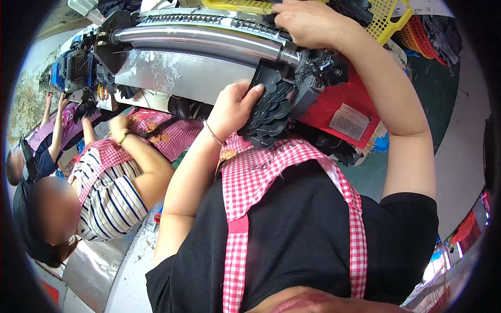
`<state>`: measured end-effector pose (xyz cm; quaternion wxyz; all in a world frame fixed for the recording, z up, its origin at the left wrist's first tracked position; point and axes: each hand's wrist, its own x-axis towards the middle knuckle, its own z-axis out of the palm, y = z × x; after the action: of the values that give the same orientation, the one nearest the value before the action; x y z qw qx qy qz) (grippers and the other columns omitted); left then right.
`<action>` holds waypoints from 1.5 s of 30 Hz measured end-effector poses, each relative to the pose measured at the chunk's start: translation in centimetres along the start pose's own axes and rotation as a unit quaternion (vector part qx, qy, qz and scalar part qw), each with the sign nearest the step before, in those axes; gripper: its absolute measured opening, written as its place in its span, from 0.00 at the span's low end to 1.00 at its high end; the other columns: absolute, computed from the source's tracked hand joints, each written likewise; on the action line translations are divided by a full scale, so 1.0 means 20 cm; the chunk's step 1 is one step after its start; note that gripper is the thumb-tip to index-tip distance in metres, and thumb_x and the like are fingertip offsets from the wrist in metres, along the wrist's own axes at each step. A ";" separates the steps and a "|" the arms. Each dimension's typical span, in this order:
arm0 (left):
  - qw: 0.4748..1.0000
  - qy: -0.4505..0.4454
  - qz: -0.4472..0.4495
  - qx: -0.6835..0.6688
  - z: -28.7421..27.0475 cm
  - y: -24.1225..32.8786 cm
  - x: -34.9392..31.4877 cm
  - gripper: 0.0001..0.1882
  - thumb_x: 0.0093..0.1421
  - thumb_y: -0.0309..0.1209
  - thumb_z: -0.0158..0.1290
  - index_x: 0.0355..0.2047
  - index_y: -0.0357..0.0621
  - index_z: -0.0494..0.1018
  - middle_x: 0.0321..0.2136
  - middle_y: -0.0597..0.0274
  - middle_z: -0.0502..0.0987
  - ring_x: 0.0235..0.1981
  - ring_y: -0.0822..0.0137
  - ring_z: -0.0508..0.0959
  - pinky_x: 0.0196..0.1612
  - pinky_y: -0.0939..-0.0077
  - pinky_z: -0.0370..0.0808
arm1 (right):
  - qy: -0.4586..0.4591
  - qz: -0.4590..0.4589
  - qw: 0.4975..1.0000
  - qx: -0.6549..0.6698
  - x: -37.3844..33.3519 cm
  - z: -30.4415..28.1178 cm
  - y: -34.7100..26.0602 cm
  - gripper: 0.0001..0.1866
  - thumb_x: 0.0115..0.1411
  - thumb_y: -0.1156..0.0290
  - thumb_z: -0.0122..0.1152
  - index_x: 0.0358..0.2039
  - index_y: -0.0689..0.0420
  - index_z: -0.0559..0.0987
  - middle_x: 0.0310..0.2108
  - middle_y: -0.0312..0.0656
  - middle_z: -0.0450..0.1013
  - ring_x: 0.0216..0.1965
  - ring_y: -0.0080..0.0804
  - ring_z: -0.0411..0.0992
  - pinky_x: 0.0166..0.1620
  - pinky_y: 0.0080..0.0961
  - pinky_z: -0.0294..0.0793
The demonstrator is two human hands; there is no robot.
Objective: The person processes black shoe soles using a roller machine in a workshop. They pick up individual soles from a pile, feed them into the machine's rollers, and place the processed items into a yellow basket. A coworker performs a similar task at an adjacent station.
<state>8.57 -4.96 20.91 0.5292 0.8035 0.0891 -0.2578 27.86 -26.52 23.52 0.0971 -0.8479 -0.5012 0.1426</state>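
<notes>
**One scaly black bundle [270, 112] at the roller's [201, 40] right end**

At least two co-workers [112, 195] stand leftmost. Then comes that single smooth, shiny metal roller. The left hand [233, 108] has its grip clamped on the bundle, whose rounded layers overlap, too many to count. The right hand [308, 23] arches above one red panel [339, 112]; whether its grip holds anything, I cannot tell. Its forearm partly blocks one yellow lattice basket [389, 23]; one orange basket [419, 39] sits beyond.

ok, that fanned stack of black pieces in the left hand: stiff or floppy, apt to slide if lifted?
The fanned stack probably bends, since its layers look thin. Layers overlap like scales, so they may slide if gripped loosely. The left hand has its thumb over one edge, so the far side might sag.
</notes>
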 end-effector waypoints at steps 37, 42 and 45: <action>0.959 -0.080 -0.064 -0.263 -0.07 0.08 -0.14 0.11 0.70 0.32 0.57 0.39 0.34 0.78 0.29 0.72 0.79 0.30 0.83 0.74 0.34 0.84 0.74 | 0.102 0.135 0.970 0.175 -0.02 -0.22 0.07 0.05 0.66 0.74 0.54 0.41 0.61 0.71 0.32 0.50 0.74 0.36 0.46 0.76 0.40 0.40 0.75; 0.987 -0.030 -0.045 -0.153 -0.02 -0.06 -0.04 0.17 0.72 0.36 0.54 0.31 0.35 0.78 0.22 0.76 0.74 0.24 0.84 0.68 0.26 0.81 0.66 | 0.175 0.118 0.977 -0.012 -0.02 -0.23 0.04 0.04 0.62 0.78 0.54 0.36 0.63 0.75 0.31 0.49 0.74 0.34 0.47 0.78 0.38 0.43 0.79; 0.995 0.011 -0.020 -0.098 0.03 -0.05 0.05 0.20 0.70 0.39 0.57 0.25 0.35 0.78 0.18 0.74 0.73 0.22 0.82 0.68 0.24 0.78 0.66 | 0.144 0.024 0.989 -0.027 0.01 -0.05 0.05 0.05 0.60 0.77 0.54 0.31 0.61 0.78 0.32 0.49 0.74 0.35 0.47 0.78 0.39 0.41 0.80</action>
<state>8.88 -5.16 19.35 0.5987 0.7488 0.1357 -0.2497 29.02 -26.89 24.06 0.1418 -0.8738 -0.4650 0.0077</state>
